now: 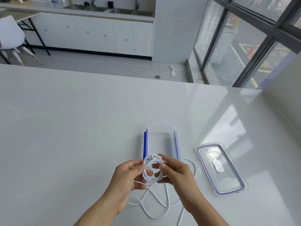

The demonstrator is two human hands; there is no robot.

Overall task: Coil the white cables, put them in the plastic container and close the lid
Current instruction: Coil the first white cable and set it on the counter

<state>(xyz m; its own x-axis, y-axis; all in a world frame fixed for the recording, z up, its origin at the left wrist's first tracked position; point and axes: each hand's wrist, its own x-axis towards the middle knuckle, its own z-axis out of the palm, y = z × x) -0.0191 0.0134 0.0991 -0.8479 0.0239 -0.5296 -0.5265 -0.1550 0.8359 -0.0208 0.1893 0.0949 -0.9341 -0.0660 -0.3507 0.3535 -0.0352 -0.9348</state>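
Observation:
A small coil of white cable [150,178] is held between both hands just in front of the clear plastic container [160,128]. My left hand [127,178] pinches the coil's left side. My right hand [175,173] grips its right side. Loose white cable [156,203] trails in loops on the table under and behind the hands. The container stands open with blue side clips, and I see nothing inside it. Its clear lid [237,185] lies flat on the table to the right, blue seal around its rim.
The white table [65,128] stretches far to the left and back. Its right edge runs beside a white wall and large windows. Beyond the far edge are floor, cabinets with sinks, and a white chair [9,35].

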